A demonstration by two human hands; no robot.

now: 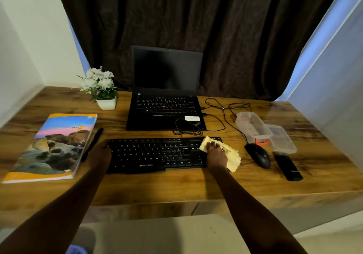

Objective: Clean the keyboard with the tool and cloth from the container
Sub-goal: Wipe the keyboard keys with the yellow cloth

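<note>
Only one cam here: head-mounted, wide-angle, looking forward and down across the desk (176,187). The keyboard (149,153) sits close, just below mid-frame, the curtain (216,28) fills the top, and the walls (29,47) bow at both sides.

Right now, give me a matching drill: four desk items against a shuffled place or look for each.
1 cloth
2 mouse
3 notebook
4 container

A left of the keyboard
B clear, behind the mouse
C yellow, under the right hand
D black, just right of the keyboard

Pairs: 1-C, 2-D, 3-A, 4-B
</note>
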